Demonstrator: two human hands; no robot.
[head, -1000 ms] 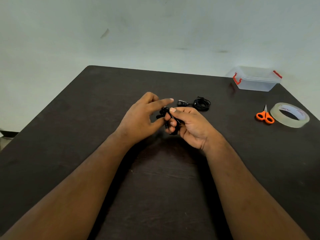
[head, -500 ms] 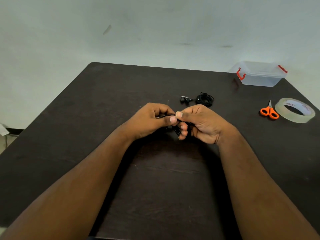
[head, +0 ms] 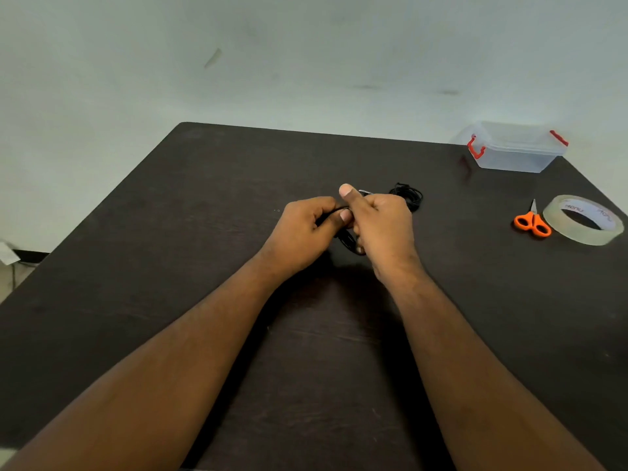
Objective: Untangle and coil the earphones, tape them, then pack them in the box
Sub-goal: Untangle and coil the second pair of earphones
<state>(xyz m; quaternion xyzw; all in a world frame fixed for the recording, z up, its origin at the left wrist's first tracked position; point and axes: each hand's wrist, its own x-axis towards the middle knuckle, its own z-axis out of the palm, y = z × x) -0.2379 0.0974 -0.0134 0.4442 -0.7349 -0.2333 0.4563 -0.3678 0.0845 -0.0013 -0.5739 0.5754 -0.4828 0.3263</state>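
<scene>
At the middle of the dark surface (head: 170, 266), my left hand (head: 306, 232) and right hand (head: 384, 226) each pinch the black earphones (head: 346, 237), a light, limp cord best gripped near the tangle, likely to slip and re-knot.

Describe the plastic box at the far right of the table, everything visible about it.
The plastic box is a small rectangular container of clear, slightly frosted plastic, with a clear lid sitting on top. A red latch shows at each short end; the left one hangs swung out from the wall, the right one lies up by the lid. It stands upright on the dark table at the far right corner, near the back edge. Nothing shows inside it through the walls. Neither hand touches it, and the scissors and tape roll lie apart, nearer the person.
</scene>
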